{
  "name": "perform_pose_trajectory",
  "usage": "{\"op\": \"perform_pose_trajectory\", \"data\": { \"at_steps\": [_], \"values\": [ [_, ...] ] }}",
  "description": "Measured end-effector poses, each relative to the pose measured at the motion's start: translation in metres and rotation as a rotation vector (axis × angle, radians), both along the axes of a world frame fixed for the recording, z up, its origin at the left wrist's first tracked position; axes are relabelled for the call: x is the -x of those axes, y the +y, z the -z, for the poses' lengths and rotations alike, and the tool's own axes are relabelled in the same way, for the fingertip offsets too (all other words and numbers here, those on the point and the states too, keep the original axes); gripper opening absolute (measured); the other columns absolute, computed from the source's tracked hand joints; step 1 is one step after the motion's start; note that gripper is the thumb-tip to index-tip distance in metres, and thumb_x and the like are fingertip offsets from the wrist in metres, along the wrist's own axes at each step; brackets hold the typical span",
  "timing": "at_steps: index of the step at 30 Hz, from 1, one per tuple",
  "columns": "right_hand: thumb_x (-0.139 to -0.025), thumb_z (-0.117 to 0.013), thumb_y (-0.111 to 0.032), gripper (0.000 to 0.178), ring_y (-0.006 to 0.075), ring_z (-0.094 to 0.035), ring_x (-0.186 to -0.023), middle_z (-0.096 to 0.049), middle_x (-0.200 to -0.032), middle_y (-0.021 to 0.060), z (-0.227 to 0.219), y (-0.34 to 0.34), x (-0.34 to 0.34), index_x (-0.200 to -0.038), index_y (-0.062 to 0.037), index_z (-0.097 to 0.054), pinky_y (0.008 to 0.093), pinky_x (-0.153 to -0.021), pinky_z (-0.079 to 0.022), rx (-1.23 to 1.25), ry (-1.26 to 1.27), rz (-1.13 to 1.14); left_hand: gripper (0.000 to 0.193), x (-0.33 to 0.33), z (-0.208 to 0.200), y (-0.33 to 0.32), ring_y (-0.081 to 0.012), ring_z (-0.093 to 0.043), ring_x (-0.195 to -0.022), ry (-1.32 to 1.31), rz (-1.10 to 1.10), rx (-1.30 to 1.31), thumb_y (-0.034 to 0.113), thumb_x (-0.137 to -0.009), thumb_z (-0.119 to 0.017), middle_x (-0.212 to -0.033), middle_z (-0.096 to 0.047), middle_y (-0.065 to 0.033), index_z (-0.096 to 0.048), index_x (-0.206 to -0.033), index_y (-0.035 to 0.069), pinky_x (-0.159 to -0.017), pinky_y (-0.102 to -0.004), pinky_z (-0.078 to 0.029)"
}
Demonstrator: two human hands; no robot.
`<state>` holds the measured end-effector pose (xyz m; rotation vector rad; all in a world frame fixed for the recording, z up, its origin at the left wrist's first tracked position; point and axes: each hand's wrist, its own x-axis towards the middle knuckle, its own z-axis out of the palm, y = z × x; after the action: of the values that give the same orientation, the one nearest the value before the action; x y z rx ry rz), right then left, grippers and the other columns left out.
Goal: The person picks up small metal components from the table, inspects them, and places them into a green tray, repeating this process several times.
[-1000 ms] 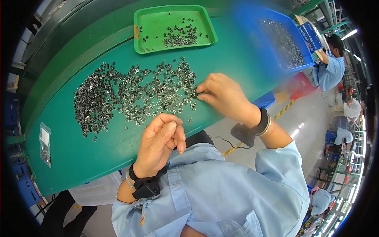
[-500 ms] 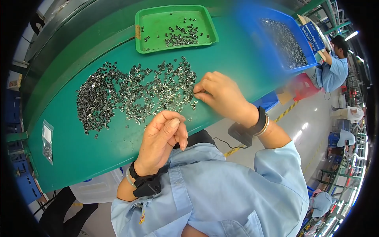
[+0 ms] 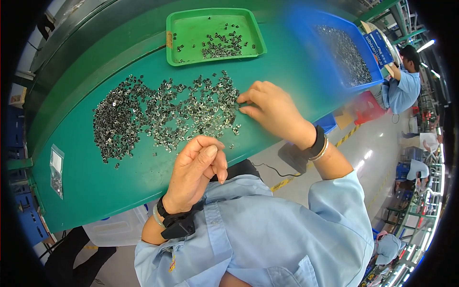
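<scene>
A wide pile of small shiny metal parts lies spread over the green table. My right hand reaches to the pile's right edge, thumb and forefinger pinched on one small part there. My left hand hovers over the table's near edge, below the pile. Its fingers are curled shut with the thumb across them, and I cannot see whether it holds anything. Both wrists carry black bands.
A green tray with a few of the same parts stands at the back. A blue bin full of parts is to its right. A small clear bag lies at the table's left end. Another worker is at far right.
My right hand has shifted slightly up along the pile's right edge, still pinching. My left hand has stayed where it was.
</scene>
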<state>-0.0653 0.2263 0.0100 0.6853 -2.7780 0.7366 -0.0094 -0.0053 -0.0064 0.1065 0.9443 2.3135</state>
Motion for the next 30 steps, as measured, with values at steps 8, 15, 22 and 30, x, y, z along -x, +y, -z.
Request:
{"op": "perform_pose_trajectory", "data": {
  "at_steps": [8, 15, 22, 30],
  "values": [
    [-0.073, -0.069, -0.005, 0.015, 0.0244, -0.057, -0.079, -0.057, -0.083, 0.0067, -0.004, 0.002, -0.008, -0.086, -0.006, -0.062, 0.0339, -0.068, -0.047, 0.13, 0.009, -0.004, 0.018, 0.0, -0.002, 0.001, -0.0134, -0.056, -0.064, 0.004, -0.001, 0.015, 0.017, -0.097, -0.046, -0.079, -0.058, -0.0072, -0.051, -0.105, 0.002, -0.057, -0.0261, -0.046],
    [-0.069, -0.072, 0.0, 0.02, 0.0238, -0.058, -0.075, -0.059, -0.082, 0.0073, -0.024, -0.026, -0.028, -0.086, -0.0046, -0.063, 0.0331, -0.063, -0.047, 0.309, 0.06, -0.212, 0.018, 0.004, -0.016, 0.014, -0.0141, -0.056, -0.06, -0.001, -0.087, 0.193, 0.017, -0.097, -0.045, -0.078, -0.058, -0.0079, -0.049, -0.105, 0.001, -0.054, -0.0265, -0.047],
    [-0.069, -0.072, 0.001, 0.021, 0.0239, -0.059, -0.074, -0.06, -0.082, 0.0082, -0.022, -0.041, -0.034, -0.087, -0.004, -0.063, 0.0327, -0.06, -0.047, 0.375, 0.061, -0.249, 0.02, 0.001, -0.004, 0.005, -0.0123, -0.057, -0.065, 0.02, -0.041, 0.048, 0.018, -0.097, -0.048, -0.088, -0.06, -0.0073, -0.049, -0.108, 0.002, -0.059, -0.0251, -0.047],
    [-0.069, -0.072, 0.001, 0.022, 0.0223, -0.059, -0.076, -0.06, -0.083, 0.0075, -0.013, -0.048, -0.043, -0.089, -0.004, -0.064, 0.0319, -0.063, -0.049, 0.486, 0.018, -0.203, 0.018, -0.003, -0.013, 0.004, -0.0129, -0.057, -0.065, 0.006, -0.081, 0.046, 0.018, -0.096, -0.049, -0.087, -0.061, -0.0075, -0.051, -0.105, 0.002, -0.059, -0.0261, -0.048]
  ]
}}
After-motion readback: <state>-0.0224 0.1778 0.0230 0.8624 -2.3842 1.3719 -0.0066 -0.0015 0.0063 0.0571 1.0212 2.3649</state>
